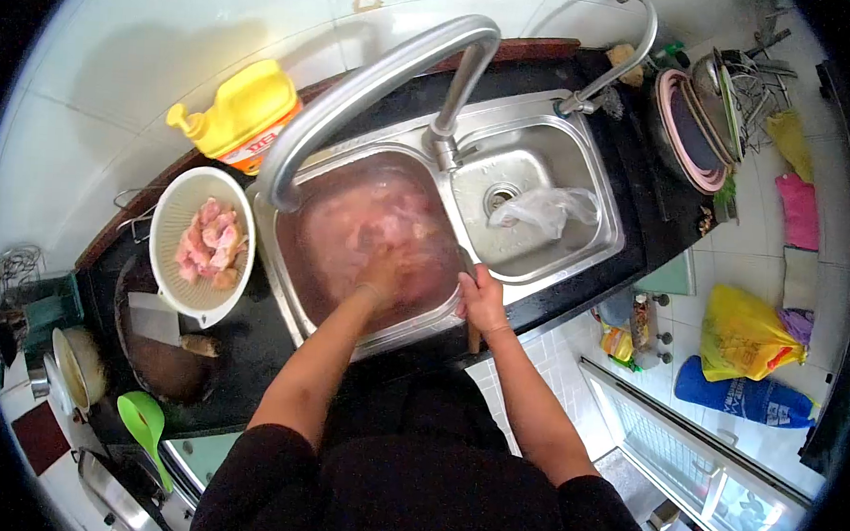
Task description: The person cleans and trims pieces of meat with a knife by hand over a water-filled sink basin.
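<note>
My left hand point(386, 270) is under the cloudy pinkish water in the left sink basin point(291, 283), among pale pink pieces of raw meat point(389, 220). Water blurs its fingers, so I cannot tell whether they grip a piece. My right hand point(483, 299) is at the near edge of the divider between the basins, fingers closed around a narrow tool point(475, 341) with a brown lower end; most of it is hidden. Left of the sink, a white colander point(164, 247) holds several raw meat pieces point(213, 240).
The large faucet point(387, 66) arches over the left basin. A clear plastic bag point(548, 211) lies in the right basin point(584, 163). A yellow jug point(246, 107) stands behind the colander. A cleaver point(156, 319) rests on a round dark board point(155, 372). Stacked basins point(677, 134) stand right.
</note>
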{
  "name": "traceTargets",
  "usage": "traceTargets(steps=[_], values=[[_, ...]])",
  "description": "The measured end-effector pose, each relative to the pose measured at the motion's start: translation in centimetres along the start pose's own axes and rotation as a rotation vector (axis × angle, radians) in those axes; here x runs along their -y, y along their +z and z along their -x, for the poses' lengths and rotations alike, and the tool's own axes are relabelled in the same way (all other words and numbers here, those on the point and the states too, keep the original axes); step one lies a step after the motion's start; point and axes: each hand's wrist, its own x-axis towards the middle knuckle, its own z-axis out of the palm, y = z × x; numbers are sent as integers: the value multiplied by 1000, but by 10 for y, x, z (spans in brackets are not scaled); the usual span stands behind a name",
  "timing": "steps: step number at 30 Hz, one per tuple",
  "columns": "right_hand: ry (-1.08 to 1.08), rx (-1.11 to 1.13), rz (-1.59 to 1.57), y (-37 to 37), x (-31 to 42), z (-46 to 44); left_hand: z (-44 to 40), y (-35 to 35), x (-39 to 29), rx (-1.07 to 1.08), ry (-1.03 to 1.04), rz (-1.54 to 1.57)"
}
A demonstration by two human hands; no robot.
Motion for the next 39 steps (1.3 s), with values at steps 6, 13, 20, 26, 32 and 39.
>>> traceTargets(steps=[6,13,20,26,32,39], values=[[-70,-40,123,0,13,1,-23,37,1,271,-300,-145],[-56,-34,83,1,15,1,44,6,51,202,-595,757],[-23,-10,-36,4,12,-1,94,-58,-6,180,-140,1906],[96,10,-98,5,13,-3,113,-94,-49,193,-39,1831],[33,326,-204,49,81,32,134,-115,-70,142,60,1684],[-322,380,-178,134,-2,-15,152,-111,-82,53,-68,1589]])
